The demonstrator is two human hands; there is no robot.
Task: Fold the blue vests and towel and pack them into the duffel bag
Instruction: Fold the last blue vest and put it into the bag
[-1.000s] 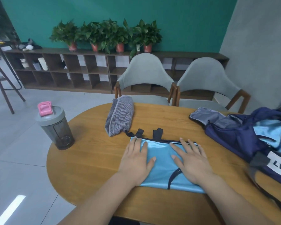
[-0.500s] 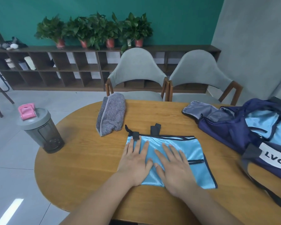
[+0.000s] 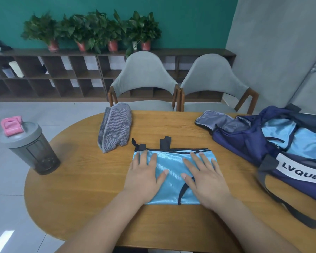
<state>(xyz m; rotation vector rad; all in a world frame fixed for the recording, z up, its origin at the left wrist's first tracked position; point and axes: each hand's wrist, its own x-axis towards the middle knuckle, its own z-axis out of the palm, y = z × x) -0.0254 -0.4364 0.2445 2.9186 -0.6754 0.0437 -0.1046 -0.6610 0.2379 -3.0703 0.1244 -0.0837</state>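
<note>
On the oval wooden table (image 3: pixel 80 179), one folded blue vest (image 3: pixel 171 167) is being pressed flat under two hands at the near middle of the top.

Count being logged: two blue vests in all, one towel (image 3: pixel 115 128), one duffel bag (image 3: pixel 244 143), one shaker bottle (image 3: pixel 35 148), two chairs (image 3: pixel 144 75), four red-potted plants (image 3: pixel 91 28).

Left hand (image 3: pixel 144 176) is being laid palm-down on the vest's left half, fingers straight and slightly spread, nothing being gripped. Right hand (image 3: pixel 204 178) is being laid likewise on the right half, fingers splayed wide, nothing being gripped.

Folded blue vest is being recorded as a shiny, satin-like light-blue rectangle edged in dark binding, with two dark strap tabs projecting past its far edge.

Second blue vest (image 3: pixel 306 141) is being held inside the open duffel bag, which is soft navy fabric with grey straps and a white LVQUE label. The bag is being noted at the table's right side, near the folded vest but apart.

Towel, grey with fine stripes, is being kept bundled as a rounded oblong just beyond the vest's far left corner.

Shaker bottle, of smoky translucent plastic with a grey lid and pink cap, is being noted upright at the left edge.
</note>
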